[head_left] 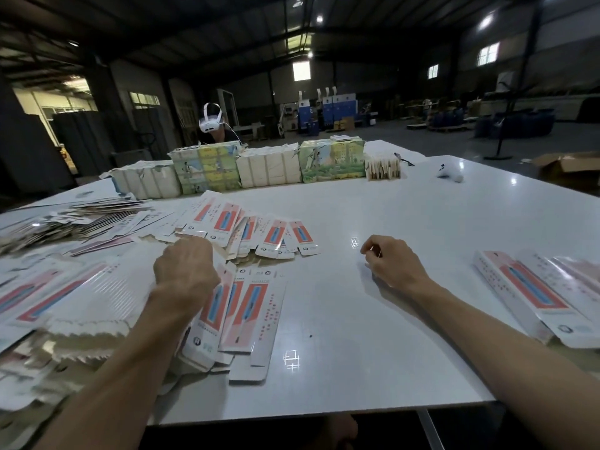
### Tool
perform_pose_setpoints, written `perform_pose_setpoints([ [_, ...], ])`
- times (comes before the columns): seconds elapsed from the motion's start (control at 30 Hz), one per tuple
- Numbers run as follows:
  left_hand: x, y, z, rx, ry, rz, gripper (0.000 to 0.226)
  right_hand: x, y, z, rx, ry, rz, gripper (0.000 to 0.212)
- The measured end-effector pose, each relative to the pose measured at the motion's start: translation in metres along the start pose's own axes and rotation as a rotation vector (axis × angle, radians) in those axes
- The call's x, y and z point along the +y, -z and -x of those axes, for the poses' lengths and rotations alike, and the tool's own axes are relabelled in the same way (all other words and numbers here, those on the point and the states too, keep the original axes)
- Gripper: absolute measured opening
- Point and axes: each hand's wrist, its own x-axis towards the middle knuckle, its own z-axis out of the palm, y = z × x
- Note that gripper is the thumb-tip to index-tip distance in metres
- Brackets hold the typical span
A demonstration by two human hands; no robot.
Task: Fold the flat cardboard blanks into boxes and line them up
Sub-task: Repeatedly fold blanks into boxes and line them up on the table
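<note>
**Folding station: blanks at left, finished boxes at right**

1. Counter (406, 222): white, glossy, wide. It carries all items below.
2. Bundled stacks (269, 168): a row along the far edge, some plain cream, some printed in green and yellow, standing side by side and touching.
3. Flat blanks (250, 303): a loose, overlapping heap covering the left part of the counter, white with red and blue print. One fan lies nearer the bundles, another just beside the left forearm. The leftmost portion is blurred.
4. Folded boxes (535, 293): long, narrow, lying side by side at the right edge, well apart from the heap.
5. Left hand (185, 267): knuckles up on the heap, fingers curled down among the blanks. The tips are hidden, so I cannot tell whether they grip one.
6. Right hand (393, 264): over bare counter between heap and boxes, fingers loosely curled, holding nothing visible.
7. Second person (212, 125): behind the bundles, wearing a white headset.
8. Small white object (449, 173): far right of the counter, unidentifiable.
</note>
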Motion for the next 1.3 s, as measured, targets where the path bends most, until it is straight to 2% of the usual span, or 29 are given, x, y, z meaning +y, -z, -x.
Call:
perform_pose_setpoints([
  [0.03,-0.001,0.0,0.0,-0.01,-0.003,0.031,0.053,0.001,0.0,0.0,0.0,-0.001,-0.005,0.021],
  [0.13,-0.005,0.0,0.001,-0.072,-0.012,0.104,0.074,0.003,-0.002,-0.002,-0.004,-0.003,-0.013,0.021],
  [0.2,-0.006,0.0,0.001,-0.093,-0.029,0.114,0.076,0.003,-0.002,-0.003,-0.011,-0.004,-0.022,0.021],
  [0.37,-0.012,0.001,-0.006,-0.062,-0.038,0.124,0.059,0.0,0.0,-0.002,-0.021,0.006,-0.029,0.021],
  [0.57,-0.02,0.008,-0.022,-0.153,-0.063,0.262,0.037,0.0,0.001,-0.001,-0.026,0.009,-0.039,0.02],
  [0.73,-0.029,0.023,-0.023,-0.082,-0.081,0.288,0.026,-0.001,0.0,-0.001,-0.044,0.035,-0.056,0.021],
  [0.8,-0.029,0.031,-0.022,-0.02,-0.125,0.39,0.02,-0.001,0.0,-0.001,-0.047,0.038,-0.064,0.021],
  [0.87,-0.02,0.038,-0.019,0.002,-0.203,0.619,0.013,0.0,-0.001,-0.001,-0.038,0.037,-0.077,0.021],
  [0.97,0.017,0.044,-0.011,-0.175,-0.261,1.096,0.018,0.0,0.0,-0.002,-0.031,0.042,-0.126,0.021],
  [1.13,0.106,0.015,0.003,-0.757,-0.164,1.555,0.035,-0.001,0.005,-0.002,0.052,0.055,-0.31,0.021],
  [1.3,0.159,-0.031,0.01,-0.947,-0.069,1.845,0.045,0.001,0.01,-0.004,0.233,-0.029,-0.424,0.022],
])
